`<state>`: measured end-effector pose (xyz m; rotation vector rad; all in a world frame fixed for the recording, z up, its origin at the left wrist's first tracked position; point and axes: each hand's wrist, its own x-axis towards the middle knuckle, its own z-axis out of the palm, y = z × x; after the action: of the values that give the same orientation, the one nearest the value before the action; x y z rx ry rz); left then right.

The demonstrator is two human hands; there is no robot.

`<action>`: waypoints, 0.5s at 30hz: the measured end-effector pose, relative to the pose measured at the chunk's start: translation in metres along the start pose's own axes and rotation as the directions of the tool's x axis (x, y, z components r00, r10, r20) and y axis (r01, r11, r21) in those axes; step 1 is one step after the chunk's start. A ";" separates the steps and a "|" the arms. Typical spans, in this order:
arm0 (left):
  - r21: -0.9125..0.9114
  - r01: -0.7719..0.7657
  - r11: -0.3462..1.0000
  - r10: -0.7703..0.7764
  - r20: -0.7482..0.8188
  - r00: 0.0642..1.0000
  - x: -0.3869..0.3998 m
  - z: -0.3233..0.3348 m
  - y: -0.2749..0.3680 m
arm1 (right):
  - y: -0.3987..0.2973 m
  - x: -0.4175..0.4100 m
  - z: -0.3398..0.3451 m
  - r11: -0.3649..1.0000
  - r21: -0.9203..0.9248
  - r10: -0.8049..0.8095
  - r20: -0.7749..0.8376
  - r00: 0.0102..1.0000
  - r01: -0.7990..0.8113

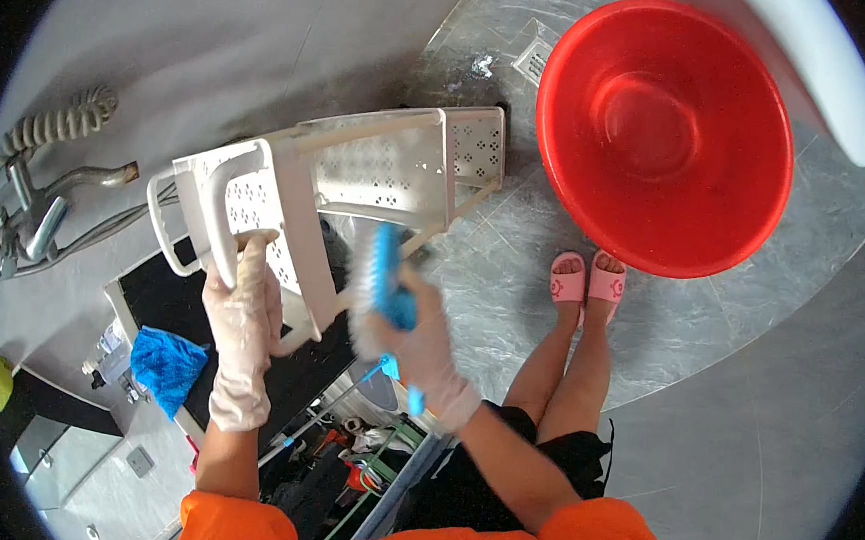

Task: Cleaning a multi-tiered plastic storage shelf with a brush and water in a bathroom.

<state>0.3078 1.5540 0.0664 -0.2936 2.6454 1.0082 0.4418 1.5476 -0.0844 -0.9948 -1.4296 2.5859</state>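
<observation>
A tiered white plastic storage rack (302,219) with perforated baskets stands tilted in the view, its top tier nearest me. My left hand (242,324), in a thin pale glove, grips the curved handle (219,217) at that top tier. In my gloved right hand (427,352) is a blue scrub brush (386,267) with white bristles, blurred by motion. The bristles face the rack's side, just right of the top basket; whether they touch it I cannot tell.
A large red plastic basin (658,210) sits on the grey tiled floor (662,324), near pink slippers (569,276). Left are a wall-mounted metal faucet (33,219) with a coiled hose (59,120) and a blue cloth (167,368) on a black surface. A small clear tray (535,57) lies behind the basin.
</observation>
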 end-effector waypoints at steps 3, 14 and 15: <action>-0.010 -0.065 0.998 0.066 0.021 0.998 0.003 -0.010 -0.007 | -0.028 -0.017 0.012 0.999 0.019 -0.034 0.001 0.999 0.034; 0.600 -0.639 0.482 0.203 0.633 0.747 -0.038 -0.074 -0.035 | -0.067 -0.023 -0.082 0.998 -0.003 0.059 -0.058 0.997 -0.060; 0.625 -0.685 0.374 0.229 0.654 0.721 -0.040 -0.072 -0.036 | -0.094 -0.024 -0.072 0.919 -0.349 -0.174 0.056 0.983 0.183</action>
<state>0.3416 1.4825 0.1087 0.9030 2.3881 -0.2571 0.4744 1.6491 -0.0271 -0.8131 -1.9396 2.2670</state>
